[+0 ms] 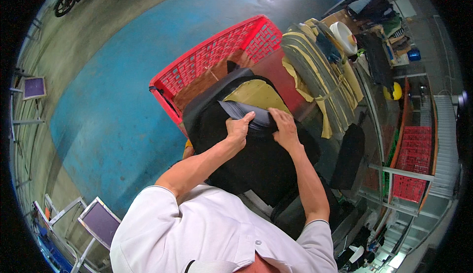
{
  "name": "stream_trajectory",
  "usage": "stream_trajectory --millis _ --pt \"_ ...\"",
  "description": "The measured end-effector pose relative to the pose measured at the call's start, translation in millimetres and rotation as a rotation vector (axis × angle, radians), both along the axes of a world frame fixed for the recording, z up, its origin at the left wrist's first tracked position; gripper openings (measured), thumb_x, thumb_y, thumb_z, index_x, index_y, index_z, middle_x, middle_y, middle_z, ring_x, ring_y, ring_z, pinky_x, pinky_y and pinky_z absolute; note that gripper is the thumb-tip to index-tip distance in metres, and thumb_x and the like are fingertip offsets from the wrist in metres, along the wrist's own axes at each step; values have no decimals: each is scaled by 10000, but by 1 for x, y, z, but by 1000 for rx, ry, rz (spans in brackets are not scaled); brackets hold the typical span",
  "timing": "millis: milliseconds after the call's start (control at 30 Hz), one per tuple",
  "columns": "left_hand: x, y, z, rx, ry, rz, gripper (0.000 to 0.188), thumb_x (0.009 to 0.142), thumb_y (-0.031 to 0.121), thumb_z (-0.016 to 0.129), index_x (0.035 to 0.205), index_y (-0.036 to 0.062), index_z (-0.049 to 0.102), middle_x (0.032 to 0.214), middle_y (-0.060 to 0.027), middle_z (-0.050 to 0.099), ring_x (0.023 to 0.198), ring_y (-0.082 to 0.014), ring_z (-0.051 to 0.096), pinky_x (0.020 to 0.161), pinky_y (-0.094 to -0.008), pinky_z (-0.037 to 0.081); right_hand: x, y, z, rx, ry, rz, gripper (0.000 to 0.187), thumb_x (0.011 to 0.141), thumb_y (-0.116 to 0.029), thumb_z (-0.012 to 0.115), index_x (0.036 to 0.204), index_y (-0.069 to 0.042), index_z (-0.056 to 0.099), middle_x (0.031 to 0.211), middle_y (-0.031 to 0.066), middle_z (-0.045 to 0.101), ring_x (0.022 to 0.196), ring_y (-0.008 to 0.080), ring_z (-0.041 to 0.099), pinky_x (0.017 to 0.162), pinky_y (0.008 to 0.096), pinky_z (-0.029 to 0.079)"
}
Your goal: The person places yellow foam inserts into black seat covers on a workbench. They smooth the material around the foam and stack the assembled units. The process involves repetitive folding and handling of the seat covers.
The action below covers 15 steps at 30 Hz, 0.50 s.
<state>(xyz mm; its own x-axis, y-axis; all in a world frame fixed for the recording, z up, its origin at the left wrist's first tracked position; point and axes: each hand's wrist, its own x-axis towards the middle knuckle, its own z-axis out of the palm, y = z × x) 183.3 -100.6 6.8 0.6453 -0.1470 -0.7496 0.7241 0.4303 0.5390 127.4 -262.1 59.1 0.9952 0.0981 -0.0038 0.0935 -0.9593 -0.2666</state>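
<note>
Your white shirt [207, 233] fills the lower edge of the view, and both bare forearms reach up from it. Your left hand [239, 126] is curled, fingers pinching the edge of a thin dark sheet [246, 111] at the top of a stack of black sheets [256, 159]. Your right hand [284, 127] lies just beside it, fingers pressed flat on the same edge, thumb tucked under as far as can be seen. The two hands are near each other but do not touch.

The stack rests in front of you, over the near rim of a red plastic crate [217, 51]. Inside the crate, a yellow-green sheet [256, 93] shows directly behind the lifted dark sheet, partly covered by it.

To your right, a pile of yellow and grey sheets [315, 71] lies fanned out beside the crate, with a white bowl [343, 36] at its far end. Further right stand a second red crate [414, 159] on a metal frame and a yellow ball-shaped object [393, 91].

The floor is concrete with a large worn blue painted patch [113, 90]. Framed purple screens [98, 221] stand at the left rim, and a bright light reflection shows on the floor at the top.
</note>
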Motion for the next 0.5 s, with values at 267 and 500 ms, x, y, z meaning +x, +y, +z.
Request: stream_trajectory --millis 267,500 --pt "14 94 43 859 -1119 -301 587 662 244 837 1135 31 562 953 -93 624 851 -186 609 787 -309 496 24 -27 2 310 28 -131 357 649 84 575 987 -12 632 989 172 652 968 352 606 837 382 474" --pt "64 129 22 137 -1008 -1121 625 712 172 790 1247 29 500 1161 -116 612 1117 -225 550 988 -350 403 -4 -40 58 523 221 -87 335 667 115 552 984 29 620 888 130 664 869 232 651 784 297 479"
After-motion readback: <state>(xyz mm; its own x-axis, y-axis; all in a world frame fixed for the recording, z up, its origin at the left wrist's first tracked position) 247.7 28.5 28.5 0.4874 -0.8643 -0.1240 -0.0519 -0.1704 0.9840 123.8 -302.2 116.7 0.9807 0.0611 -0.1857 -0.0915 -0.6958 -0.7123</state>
